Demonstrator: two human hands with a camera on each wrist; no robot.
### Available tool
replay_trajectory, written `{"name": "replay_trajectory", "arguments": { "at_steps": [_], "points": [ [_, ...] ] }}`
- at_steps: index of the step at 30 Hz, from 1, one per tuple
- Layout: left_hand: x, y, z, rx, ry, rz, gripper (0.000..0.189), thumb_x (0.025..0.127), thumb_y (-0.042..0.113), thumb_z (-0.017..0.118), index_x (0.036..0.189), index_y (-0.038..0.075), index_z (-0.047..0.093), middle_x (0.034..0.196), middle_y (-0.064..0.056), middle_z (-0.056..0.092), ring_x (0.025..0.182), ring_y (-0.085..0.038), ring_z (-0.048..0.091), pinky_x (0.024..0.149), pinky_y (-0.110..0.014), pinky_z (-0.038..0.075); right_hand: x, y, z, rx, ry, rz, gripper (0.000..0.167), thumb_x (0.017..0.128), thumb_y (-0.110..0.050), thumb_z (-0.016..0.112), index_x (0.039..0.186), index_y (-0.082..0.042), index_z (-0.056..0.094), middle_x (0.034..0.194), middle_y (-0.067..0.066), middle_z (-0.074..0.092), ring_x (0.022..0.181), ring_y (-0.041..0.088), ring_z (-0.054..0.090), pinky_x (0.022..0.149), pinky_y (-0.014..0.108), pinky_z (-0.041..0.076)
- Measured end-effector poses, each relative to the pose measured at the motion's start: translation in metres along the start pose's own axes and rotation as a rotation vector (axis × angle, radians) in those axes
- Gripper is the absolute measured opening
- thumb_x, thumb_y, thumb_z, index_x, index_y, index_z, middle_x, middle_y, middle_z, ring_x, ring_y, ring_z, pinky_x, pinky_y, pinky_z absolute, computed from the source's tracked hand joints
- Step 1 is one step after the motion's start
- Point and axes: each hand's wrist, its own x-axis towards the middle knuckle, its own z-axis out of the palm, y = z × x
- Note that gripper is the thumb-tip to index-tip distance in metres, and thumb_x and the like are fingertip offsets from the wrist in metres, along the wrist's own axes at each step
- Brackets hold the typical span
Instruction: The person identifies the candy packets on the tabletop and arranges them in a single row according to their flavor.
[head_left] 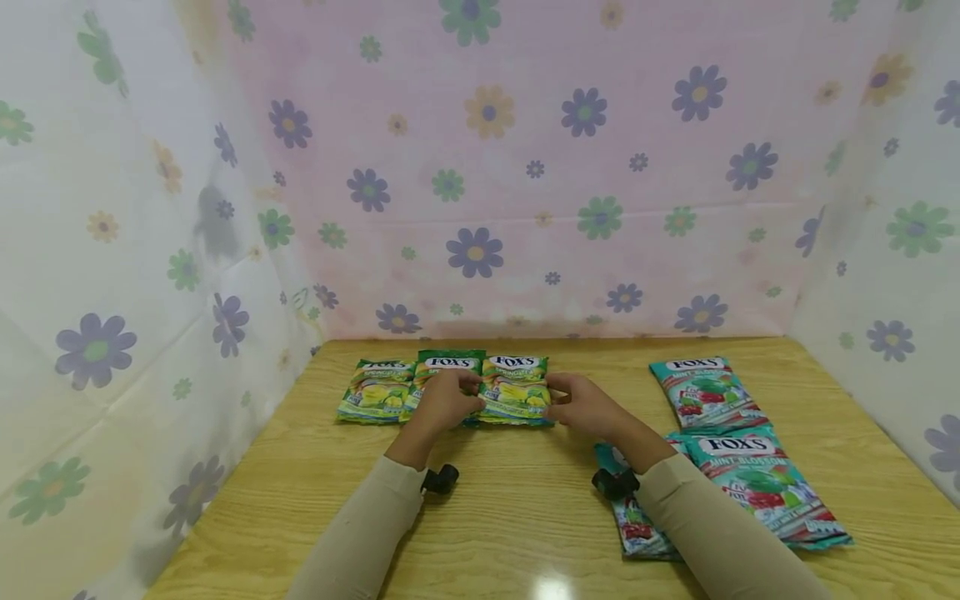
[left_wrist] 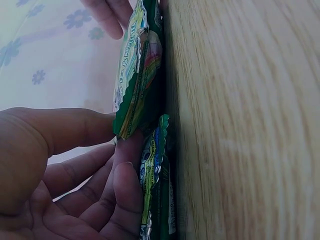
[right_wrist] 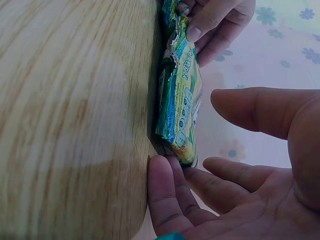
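Observation:
Three green FOX'S Spring Tea candy bags lie in a row at the back of the table. My left hand [head_left: 447, 403] pinches the near left edge of the rightmost green bag [head_left: 517, 390] between thumb and finger. Other fingers of that hand reach by the middle green bag [head_left: 452, 362], partly covering it. The left green bag [head_left: 375, 393] lies beyond. At the right edge of the rightmost bag is my right hand [head_left: 587, 406]; its fingertips touch the bag's side [right_wrist: 184, 110] low by the tabletop, with the thumb standing apart from it.
On the right lie three teal FOX'S Mint Blossom bags: one at the back [head_left: 708, 392], one in front [head_left: 765, 487], and another [head_left: 637, 525] partly under my right forearm. The wooden table [head_left: 510, 508] meets flowered cloth walls [head_left: 525, 275] at the back and sides.

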Motion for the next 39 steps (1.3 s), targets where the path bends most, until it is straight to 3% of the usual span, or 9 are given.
{"name": "replay_trajectory", "arguments": {
  "at_steps": [23,39],
  "points": [
    [0.0008,-0.0019,0.0004,-0.036,-0.011,0.019,0.036,0.091,0.016,0.080,0.126,0.009,0.073,0.112,-0.005,0.071,0.106,-0.026,0.068,0.079,-0.039,0.060,-0.0016,-0.0015,0.0022,-0.019,0.004,0.016,0.069,0.104,-0.022,0.063,0.160,0.002,0.031,0.164,0.024,0.035,0.147,0.046,0.041,0.102,0.046,0.056],
    [-0.0010,-0.0003,-0.0001,-0.045,-0.008,-0.001,0.035,0.090,0.017,0.081,0.124,0.011,0.074,0.110,-0.003,0.070,0.104,-0.025,0.067,0.078,-0.039,0.059,-0.0009,0.0018,0.0021,0.006,0.000,0.040,0.072,0.103,-0.023,0.066,0.161,0.002,0.030,0.165,0.024,0.034,0.150,0.044,0.037,0.105,0.042,0.054]
  ]
}}
